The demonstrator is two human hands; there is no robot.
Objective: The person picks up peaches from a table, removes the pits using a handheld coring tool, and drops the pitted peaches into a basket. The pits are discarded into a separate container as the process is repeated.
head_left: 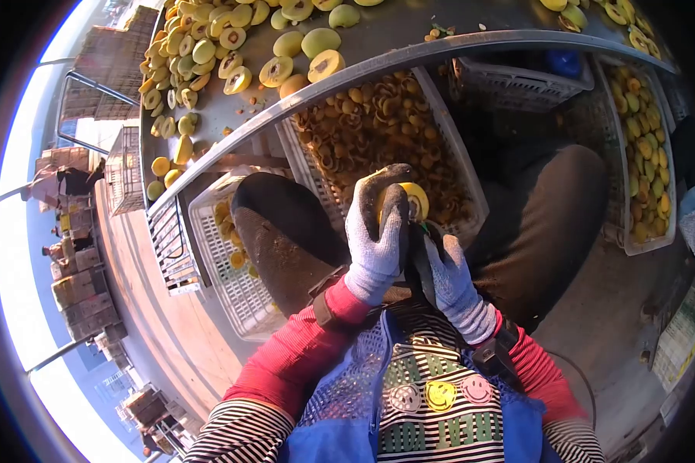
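Cut fruit gripped snug at the scrap crate's near end

And what a hold this was! The yellow fruit sat at the near end of the scrap crate, its ring of flesh turned toward the right. The left hand pinched it, fingers wrapped round its back, presumably to leave the cut side exposed. Just beside it, the right hand curled in close, a speck of green by its fingertips; what that grip pinched, you couldn't tell. Both wore pale knitted gloves, the fingers darkly stained.

Inside the crate, curled brown scraps lay heaped; keeping it between the knees probably let droppings fall straight in. Dark, crumb-dusted trousers flanked it.

Beyond the crate stretched the dull metal surface, raised lip and all, and look at that pile of fruit halves, domed and smooth-skinned, likely kept within reach! Left of the crate stood a white lattice basket with yellow pieces; well to its right, a long pale bin brimmed with green-and-yellow fruit.
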